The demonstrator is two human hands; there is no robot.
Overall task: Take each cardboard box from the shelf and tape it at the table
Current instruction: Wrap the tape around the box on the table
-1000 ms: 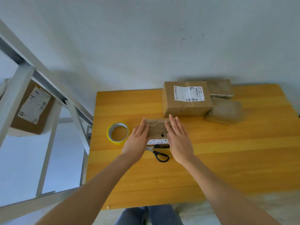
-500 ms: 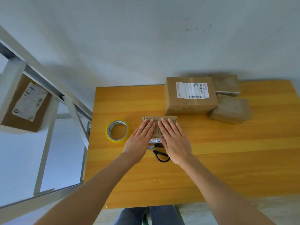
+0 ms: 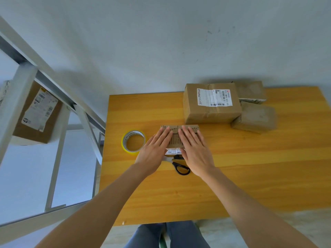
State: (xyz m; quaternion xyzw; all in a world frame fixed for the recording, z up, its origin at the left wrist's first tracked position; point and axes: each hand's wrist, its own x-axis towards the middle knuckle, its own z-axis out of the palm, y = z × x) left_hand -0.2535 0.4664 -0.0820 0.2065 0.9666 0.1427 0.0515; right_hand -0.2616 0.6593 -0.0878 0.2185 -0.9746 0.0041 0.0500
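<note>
**Squaring up the flaps before the tape goes on**

Nearest me, the scissors point(image 3: 180, 168) lie on the worktop point(image 3: 250, 167), with one black handle loop poking out between my wrists and the rest hidden under my hands. Just past them, both grips are spread flat with the fingers straight. The left grip point(image 3: 154, 153) covers the left half of the small cardboard box point(image 3: 176, 140) and the right grip point(image 3: 195, 151) covers the right half, palms pressing its top down. Nothing is pinched. The box sits mid-worktop with a white label on its near face.

My take: the trick is getting the flaps flush along what looks like the seam between my fingertips, so I'd push down and slightly inward, evenly from both sides. One grip then has to hold alone. The tape roll point(image 3: 134, 134) is just left of the box, so I'd leave the right one across the seam. The flaps will probably spring up if the pressure slips.

Farther back, the big labelled box point(image 3: 211, 111) stands just beyond the small one, with two plain boxes point(image 3: 256, 117) to its right. Off to the left, another box point(image 3: 35, 113) waits on the shelf point(image 3: 21, 97).
</note>
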